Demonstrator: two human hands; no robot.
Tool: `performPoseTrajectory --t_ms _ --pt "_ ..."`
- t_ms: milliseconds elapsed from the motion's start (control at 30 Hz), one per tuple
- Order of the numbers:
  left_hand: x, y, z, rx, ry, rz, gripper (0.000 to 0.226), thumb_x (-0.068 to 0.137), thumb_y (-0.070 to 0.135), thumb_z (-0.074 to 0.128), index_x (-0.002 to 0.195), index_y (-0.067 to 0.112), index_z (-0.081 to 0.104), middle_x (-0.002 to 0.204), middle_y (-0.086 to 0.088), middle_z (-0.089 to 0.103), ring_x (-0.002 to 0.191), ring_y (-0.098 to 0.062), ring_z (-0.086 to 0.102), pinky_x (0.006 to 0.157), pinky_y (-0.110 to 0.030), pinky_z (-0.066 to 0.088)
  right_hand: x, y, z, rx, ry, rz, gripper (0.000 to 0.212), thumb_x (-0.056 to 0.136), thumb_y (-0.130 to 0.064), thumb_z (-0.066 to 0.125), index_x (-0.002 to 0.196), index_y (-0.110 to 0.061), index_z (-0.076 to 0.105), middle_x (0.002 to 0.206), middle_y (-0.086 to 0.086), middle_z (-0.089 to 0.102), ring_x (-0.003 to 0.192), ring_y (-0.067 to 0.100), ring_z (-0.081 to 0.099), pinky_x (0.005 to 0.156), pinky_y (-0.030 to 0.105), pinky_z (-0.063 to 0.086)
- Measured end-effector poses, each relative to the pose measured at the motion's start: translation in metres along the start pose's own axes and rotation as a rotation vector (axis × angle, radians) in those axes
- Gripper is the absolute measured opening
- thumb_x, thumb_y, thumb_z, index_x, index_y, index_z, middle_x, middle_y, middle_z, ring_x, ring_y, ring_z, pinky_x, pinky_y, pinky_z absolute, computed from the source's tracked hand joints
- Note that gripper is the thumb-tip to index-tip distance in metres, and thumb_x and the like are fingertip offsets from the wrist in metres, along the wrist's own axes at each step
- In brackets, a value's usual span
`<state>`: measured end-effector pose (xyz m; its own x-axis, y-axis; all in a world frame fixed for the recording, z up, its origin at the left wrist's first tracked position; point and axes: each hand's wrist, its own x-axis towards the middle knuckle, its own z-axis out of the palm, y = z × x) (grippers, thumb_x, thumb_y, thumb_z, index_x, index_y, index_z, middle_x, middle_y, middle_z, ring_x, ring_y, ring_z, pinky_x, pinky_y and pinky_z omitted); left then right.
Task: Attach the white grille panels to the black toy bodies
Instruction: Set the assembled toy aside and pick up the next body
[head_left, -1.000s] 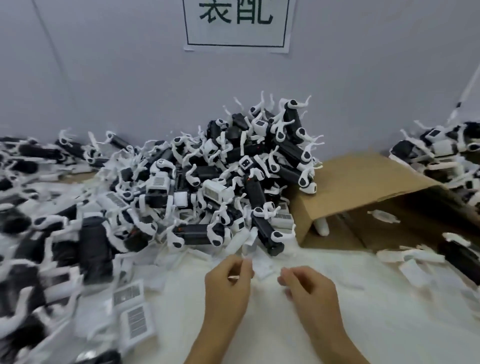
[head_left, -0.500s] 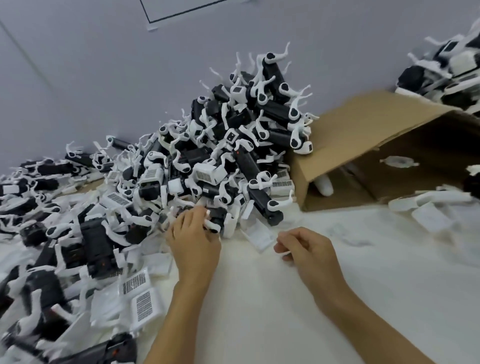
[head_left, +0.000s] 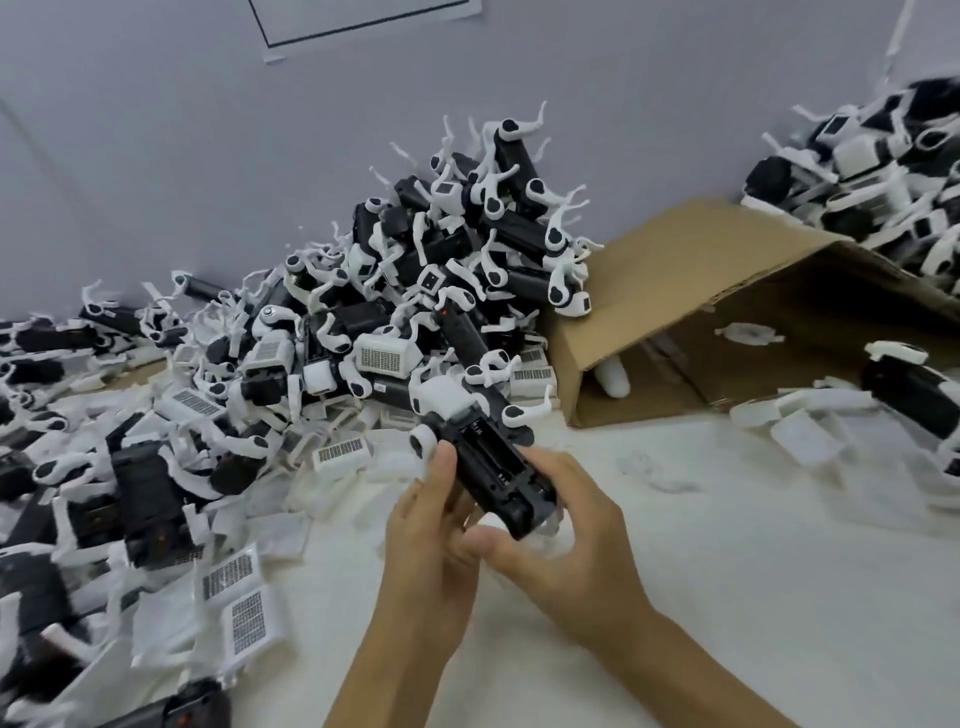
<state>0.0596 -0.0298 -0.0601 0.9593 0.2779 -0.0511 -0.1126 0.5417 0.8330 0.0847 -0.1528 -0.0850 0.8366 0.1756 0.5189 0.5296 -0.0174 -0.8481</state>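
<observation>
Black toy body, open underside up, white legs at its far end, is gripped by both the left hand and right hand, lifted from the toy heap behind it. White tabletop, grey wall; half a second ago the left hand was reaching into that heap.

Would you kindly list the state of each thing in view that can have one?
Black toy body: lifted off the table, held in both hands, open compartment facing up.
Left hand: grips the body.
Right hand: curled round the body's near end.
Brown cardboard box: on its side, open.
Loose white grille panels: lying unattached on the table.
</observation>
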Motion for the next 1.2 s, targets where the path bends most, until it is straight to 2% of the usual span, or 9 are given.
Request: performPoseTrajectory --t_ms 200,300,400,667,767,867,967,1067,1200 --pt "0.005 -0.003 -0.015 -0.043 -0.049 -0.013 0.041 0.081 0.038 0.075 0.11 0.009 0.077 0.12 -0.015 0.072 0.111 -0.022 0.07 0.085 -0.031 0.059 -0.007 -0.003 0.001 -0.181 -0.071 0.051 0.074 0.066 -0.067 0.079 0.131 -0.036 0.06 0.114 -0.018 0.063 0.111 0.003 0.062 0.09 0.016 0.049" --pt "0.005 -0.005 -0.013 -0.032 -0.029 -0.041 0.035 0.076 0.034 0.078 0.104 0.012 0.08 0.114 -0.015 0.074 0.105 -0.023 0.073 0.076 -0.031 0.06 -0.008 -0.002 0.003 -0.202 -0.051 0.099 0.047 0.071 -0.052 0.081 0.114 -0.039 0.068 0.096 -0.019 0.072 0.096 0.003 0.068 0.079 0.014 0.051" --pt "0.006 -0.005 -0.014 0.04 -0.038 -0.009 0.043 0.081 0.041 0.08 0.11 0.009 0.077 0.119 -0.02 0.072 0.112 -0.034 0.069 0.091 -0.042 0.059 -0.006 -0.007 0.002 -0.169 -0.015 0.054 0.031 0.074 -0.046 0.083 0.101 -0.035 0.073 0.085 -0.02 0.074 0.085 0.003 0.071 0.071 0.007 0.047" --pt "0.003 0.002 -0.015 0.259 -0.182 0.118 0.031 0.079 0.034 0.077 0.108 0.021 0.079 0.112 -0.008 0.076 0.11 -0.023 0.071 0.086 -0.026 0.057 -0.004 -0.015 0.001 -0.173 -0.048 0.077 0.035 0.069 -0.058 0.082 0.1 -0.054 0.066 0.088 -0.022 0.073 0.087 0.001 0.07 0.073 0.006 0.047" --pt "0.003 0.006 -0.018 0.395 -0.195 0.185 0.025 0.082 0.029 0.077 0.106 0.028 0.079 0.108 0.0 0.078 0.108 -0.017 0.072 0.084 -0.02 0.055 -0.002 -0.009 -0.004 -0.137 -0.129 0.132 0.056 0.071 -0.043 0.088 0.113 -0.064 0.057 0.11 -0.027 0.069 0.106 -0.009 0.063 0.082 0.003 0.045" --pt "0.003 0.009 -0.026 0.829 -0.069 0.471 0.026 0.078 0.028 0.081 0.103 0.037 0.078 0.105 0.015 0.076 0.104 -0.003 0.068 0.087 -0.018 0.05 -0.005 -0.005 -0.004 -0.163 -0.307 0.184 0.093 0.075 -0.021 0.086 0.141 -0.058 0.032 0.154 -0.03 0.035 0.141 -0.013 0.029 0.109 0.007 0.029" --pt "0.01 0.007 -0.037 1.301 -0.042 0.909 0.044 0.08 0.014 0.083 0.122 0.013 0.071 0.124 0.005 0.069 0.11 -0.004 0.06 0.109 -0.035 0.033 -0.007 -0.002 -0.004 -0.092 -0.228 0.105 0.091 0.075 -0.02 0.076 0.148 -0.047 0.029 0.146 -0.032 0.044 0.138 -0.004 0.04 0.111 0.012 0.034" --pt "0.01 0.004 -0.038 1.365 -0.084 0.958 0.059 0.07 0.009 0.083 0.127 0.008 0.067 0.13 0.002 0.065 0.117 -0.004 0.057 0.111 -0.051 0.03 -0.006 -0.003 -0.006 -0.057 -0.098 0.09 0.09 0.072 -0.036 0.082 0.149 -0.04 0.036 0.142 -0.036 0.047 0.134 -0.002 0.047 0.106 0.013 0.041" --pt "0.008 0.004 -0.036 1.356 -0.144 0.978 0.062 0.062 0.013 0.079 0.123 0.009 0.07 0.13 0.008 0.061 0.119 -0.007 0.054 0.092 -0.054 0.041 -0.005 -0.005 -0.009 -0.105 -0.078 0.098 0.079 0.066 -0.041 0.087 0.137 -0.042 0.05 0.126 -0.032 0.06 0.125 -0.004 0.055 0.097 0.009 0.044"
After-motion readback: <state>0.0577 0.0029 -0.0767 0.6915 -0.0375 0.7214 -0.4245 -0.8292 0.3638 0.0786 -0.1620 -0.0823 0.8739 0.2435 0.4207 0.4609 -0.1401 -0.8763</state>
